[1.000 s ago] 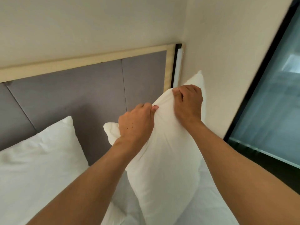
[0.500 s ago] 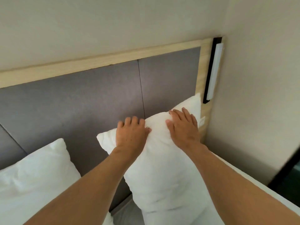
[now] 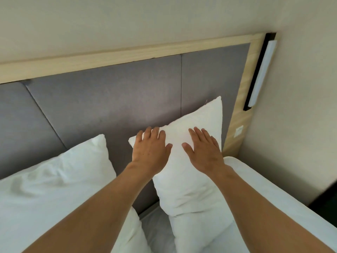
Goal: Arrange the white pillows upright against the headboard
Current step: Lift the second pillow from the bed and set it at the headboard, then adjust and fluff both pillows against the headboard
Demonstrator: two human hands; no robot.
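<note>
A white pillow (image 3: 189, 187) stands upright on the right, leaning against the grey padded headboard (image 3: 113, 106). My left hand (image 3: 150, 148) lies flat on its upper left part, fingers spread over the top edge. My right hand (image 3: 203, 148) rests flat on its upper right part, fingers apart. Neither hand grips the fabric. A second white pillow (image 3: 54, 189) leans against the headboard on the left, its lower part hidden by my left forearm.
The headboard has a light wooden frame (image 3: 127, 55). A white wall light (image 3: 260, 73) on a black mount sits at its right end, with a small switch (image 3: 238, 131) below. The white mattress edge (image 3: 273, 194) meets the beige side wall on the right.
My hands went from pinching the pillow's top to lying flat and open on it. The pillow has settled back against the headboard, and the view has swung left, away from the window.
</note>
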